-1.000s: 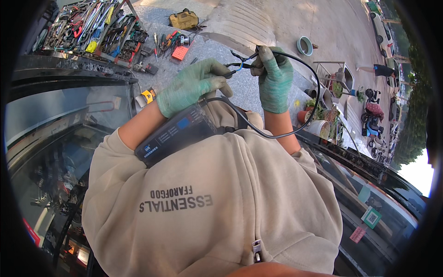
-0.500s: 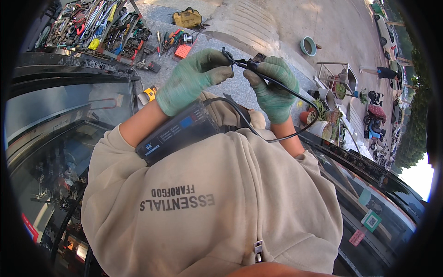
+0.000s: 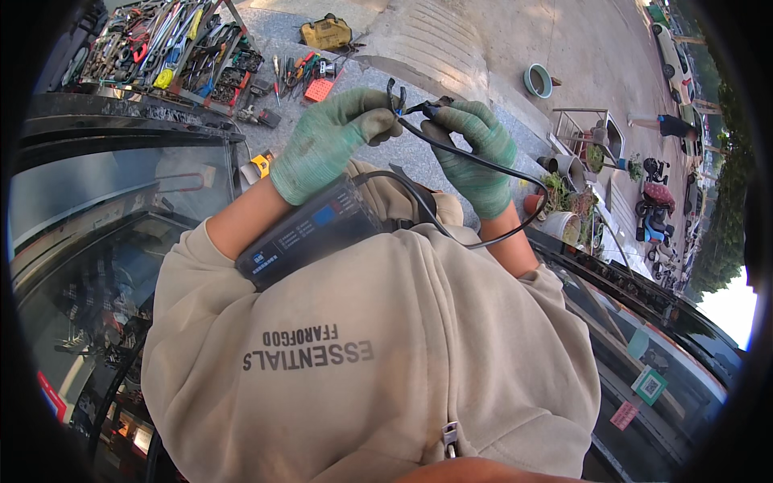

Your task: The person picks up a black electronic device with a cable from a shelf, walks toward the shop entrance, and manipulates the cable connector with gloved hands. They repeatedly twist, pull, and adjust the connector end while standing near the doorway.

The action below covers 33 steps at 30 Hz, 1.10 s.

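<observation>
Both my hands wear green work gloves with greyish, soiled fingertips. My left hand (image 3: 326,145) pinches the end of a black cable (image 3: 491,167), where a dark loop or strip sticks up past the fingers. Close by on the right, my right hand (image 3: 475,153) is closed on a small black piece (image 3: 431,105) whose kind I cannot make out. The cable bends in a wide loop below my right hand and passes back across my front. A dark box-shaped device (image 3: 310,233) with a blue label patch rests against my lap, under my left forearm; another stretch of cable leaves its end.
Many hand tools (image 3: 161,48) fill a rack at the upper left. Pliers and screwdrivers lie beside a red perforated block (image 3: 319,89) on the stone step. A yellow bag (image 3: 326,32), a green basin (image 3: 538,80), potted plants (image 3: 564,217) and glass cases surround me.
My right hand has shifted slightly left and down, its fingers bending differently on the black piece. At my left fingertips, the cable end stands more upright. The cable loop has moved a little left.
</observation>
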Tool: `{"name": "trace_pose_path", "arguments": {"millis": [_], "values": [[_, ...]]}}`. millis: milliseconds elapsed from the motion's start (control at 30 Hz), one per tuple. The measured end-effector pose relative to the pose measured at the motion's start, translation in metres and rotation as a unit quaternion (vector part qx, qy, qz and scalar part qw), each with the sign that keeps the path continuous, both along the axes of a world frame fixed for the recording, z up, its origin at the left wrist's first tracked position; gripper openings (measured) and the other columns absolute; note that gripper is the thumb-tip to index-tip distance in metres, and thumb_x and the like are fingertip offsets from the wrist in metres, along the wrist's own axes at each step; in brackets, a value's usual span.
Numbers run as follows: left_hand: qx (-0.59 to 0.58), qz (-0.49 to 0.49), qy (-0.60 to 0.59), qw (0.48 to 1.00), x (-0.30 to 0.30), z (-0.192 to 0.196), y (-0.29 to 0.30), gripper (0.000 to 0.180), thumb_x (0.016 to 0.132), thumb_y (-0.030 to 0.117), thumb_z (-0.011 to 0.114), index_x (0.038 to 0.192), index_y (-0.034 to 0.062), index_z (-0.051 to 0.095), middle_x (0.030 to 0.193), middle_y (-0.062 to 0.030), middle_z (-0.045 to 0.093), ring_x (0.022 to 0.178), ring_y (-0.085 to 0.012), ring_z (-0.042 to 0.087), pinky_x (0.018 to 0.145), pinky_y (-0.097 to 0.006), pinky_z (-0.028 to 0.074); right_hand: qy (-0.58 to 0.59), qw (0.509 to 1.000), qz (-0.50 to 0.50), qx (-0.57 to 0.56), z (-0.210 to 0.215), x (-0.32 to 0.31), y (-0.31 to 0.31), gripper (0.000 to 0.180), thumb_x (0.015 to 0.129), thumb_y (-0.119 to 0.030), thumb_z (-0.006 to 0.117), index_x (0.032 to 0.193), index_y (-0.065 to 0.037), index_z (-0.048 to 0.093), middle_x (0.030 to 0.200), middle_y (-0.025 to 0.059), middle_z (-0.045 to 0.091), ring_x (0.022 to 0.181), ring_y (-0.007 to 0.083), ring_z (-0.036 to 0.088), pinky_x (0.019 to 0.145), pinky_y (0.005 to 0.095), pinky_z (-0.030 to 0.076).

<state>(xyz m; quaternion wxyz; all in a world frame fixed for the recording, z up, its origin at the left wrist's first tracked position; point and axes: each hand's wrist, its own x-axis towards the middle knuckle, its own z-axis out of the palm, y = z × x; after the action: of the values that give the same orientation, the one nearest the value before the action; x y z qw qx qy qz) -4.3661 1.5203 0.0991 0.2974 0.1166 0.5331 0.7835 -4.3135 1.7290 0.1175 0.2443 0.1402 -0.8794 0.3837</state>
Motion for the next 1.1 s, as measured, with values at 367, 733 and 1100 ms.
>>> {"name": "trace_pose_path", "arguments": {"millis": [367, 733, 1100], "values": [[-0.093, -0.008, 0.031, 0.995, 0.002, 0.004, -0.002, 0.029, 0.1, 0.025, 0.057, 0.117, 0.0017, 0.062, 0.094, -0.0044, 0.068, 0.08, -0.0062, 0.057, 0.068, -0.02, 0.046, -0.375, 0.882, 0.015, -0.285, 0.025, -0.023, 0.09, 0.031, 0.09, -0.022, 0.067, 0.104, 0.006, 0.065, 0.085, 0.0097, 0.065, 0.076, 0.0171, 0.061, 0.072, 0.0305, 0.049], [0.116, 0.018, -0.131, 0.984, -0.001, 0.001, 0.002, 0.023, 0.1, 0.014, 0.055, 0.118, 0.0026, 0.061, 0.099, -0.0038, 0.063, 0.085, -0.0078, 0.057, 0.074, -0.022, 0.049, -0.358, 0.898, 0.039, -0.252, 0.002, -0.023, -0.001, 0.025, 0.085, -0.017, 0.076, 0.101, 0.001, 0.069, 0.088, 0.0056, 0.069, 0.078, 0.0093, 0.06, 0.072, 0.0257, 0.051], [0.029, 0.02, -0.119, 0.992, -0.004, -0.007, 0.001, 0.023, 0.096, 0.017, 0.061, 0.114, 0.0025, 0.062, 0.094, -0.0004, 0.061, 0.078, -0.005, 0.055, 0.064, -0.019, 0.045, -0.32, 0.921, -0.012, -0.22, -0.012, -0.023, -0.019, 0.023, 0.088, -0.017, 0.073, 0.099, 0.003, 0.067, 0.091, 0.0077, 0.07, 0.083, 0.0109, 0.063, 0.075, 0.026, 0.052]]}}
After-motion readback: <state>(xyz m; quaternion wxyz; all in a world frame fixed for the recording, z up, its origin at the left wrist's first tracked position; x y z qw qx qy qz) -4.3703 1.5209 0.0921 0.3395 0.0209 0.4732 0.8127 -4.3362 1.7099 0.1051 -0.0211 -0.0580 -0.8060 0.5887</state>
